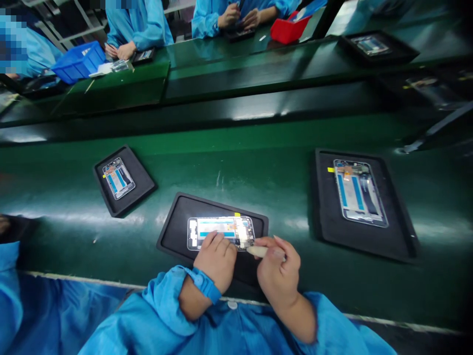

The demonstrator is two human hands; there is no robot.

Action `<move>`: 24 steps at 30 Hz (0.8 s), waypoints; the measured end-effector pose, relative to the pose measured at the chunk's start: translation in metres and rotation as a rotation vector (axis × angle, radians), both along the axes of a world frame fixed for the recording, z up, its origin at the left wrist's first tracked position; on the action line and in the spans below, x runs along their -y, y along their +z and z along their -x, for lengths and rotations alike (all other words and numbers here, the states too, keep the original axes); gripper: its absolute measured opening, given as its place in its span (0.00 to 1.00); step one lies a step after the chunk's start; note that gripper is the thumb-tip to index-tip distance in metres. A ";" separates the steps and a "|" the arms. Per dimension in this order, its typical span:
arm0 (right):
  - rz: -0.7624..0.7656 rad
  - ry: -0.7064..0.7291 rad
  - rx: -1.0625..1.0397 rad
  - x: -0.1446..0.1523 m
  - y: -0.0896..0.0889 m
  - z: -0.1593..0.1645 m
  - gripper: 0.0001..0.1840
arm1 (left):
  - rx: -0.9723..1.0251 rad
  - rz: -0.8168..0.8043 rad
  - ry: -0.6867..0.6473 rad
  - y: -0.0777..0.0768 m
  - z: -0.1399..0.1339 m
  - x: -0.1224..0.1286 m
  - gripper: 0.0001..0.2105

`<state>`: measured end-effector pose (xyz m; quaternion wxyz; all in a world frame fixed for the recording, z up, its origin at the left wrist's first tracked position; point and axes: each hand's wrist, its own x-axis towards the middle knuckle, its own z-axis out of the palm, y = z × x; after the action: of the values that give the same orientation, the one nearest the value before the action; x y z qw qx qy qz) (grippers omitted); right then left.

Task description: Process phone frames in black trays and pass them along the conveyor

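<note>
An opened phone with bare inner parts, blue strips and a yellow tab lies in a black tray before me. My left hand is closed over the phone's near edge, its fingers bent on the frame and the thumb hidden. A blue wrist strap is round that wrist. In my right hand is a cream-coloured pointed stick, pinched between thumb and fingers. The stick's tip meets the phone's near right corner, where small parts sit; the exact contact is too small to tell.
Another black tray with an opened phone stands at right, and a smaller-looking tray with a phone at left. Co-workers in blue sleeves work across the green bench, near a blue bin and a red bin.
</note>
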<state>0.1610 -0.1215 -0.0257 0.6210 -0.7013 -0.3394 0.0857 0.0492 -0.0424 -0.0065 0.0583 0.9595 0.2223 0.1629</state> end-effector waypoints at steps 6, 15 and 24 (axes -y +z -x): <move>-0.007 0.029 0.105 -0.003 0.007 -0.001 0.08 | -0.003 -0.011 0.015 0.000 -0.001 0.001 0.08; -0.046 0.100 0.170 -0.004 0.002 -0.007 0.06 | -0.002 -0.012 0.018 0.001 -0.002 0.000 0.07; -0.029 0.121 0.189 -0.005 0.010 -0.008 0.06 | 0.013 0.011 0.027 0.000 -0.002 0.001 0.09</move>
<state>0.1691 -0.1165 -0.0162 0.5899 -0.6755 -0.4394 0.0513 0.0511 -0.0433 -0.0064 0.0628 0.9550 0.2356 0.1687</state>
